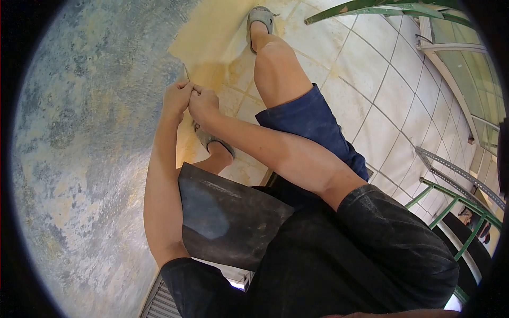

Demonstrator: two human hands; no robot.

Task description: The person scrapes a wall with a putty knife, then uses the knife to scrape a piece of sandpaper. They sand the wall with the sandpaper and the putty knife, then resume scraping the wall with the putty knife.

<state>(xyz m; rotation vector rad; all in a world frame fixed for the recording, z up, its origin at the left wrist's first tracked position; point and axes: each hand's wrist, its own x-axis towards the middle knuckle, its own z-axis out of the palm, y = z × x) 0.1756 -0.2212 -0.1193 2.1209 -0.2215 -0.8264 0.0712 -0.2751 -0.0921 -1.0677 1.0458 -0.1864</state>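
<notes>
Both my hands meet beside a mottled blue-grey wall point(79, 132). A thin pale blade point(185, 72) sticks up from between the fingers, close against the wall's surface near the yellow area. My left hand point(176, 99) is closed at the base of this thin-bladed tool, with its knuckles toward the wall. Just to its right, my right hand point(204, 103) is closed as well, its fingertips pressed against those of the left. The fingers hide the handle end. A bare yellow patch point(204, 37) spreads over the lower wall beyond the hands.
Pale floor tiles point(371, 63) lie to the right, stained yellow near the wall. My sandalled foot point(260, 24) rests ahead; another sandal point(214, 143) is below the hands. A green metal frame point(450, 212) and a perforated metal bar point(456, 172) stand at the right.
</notes>
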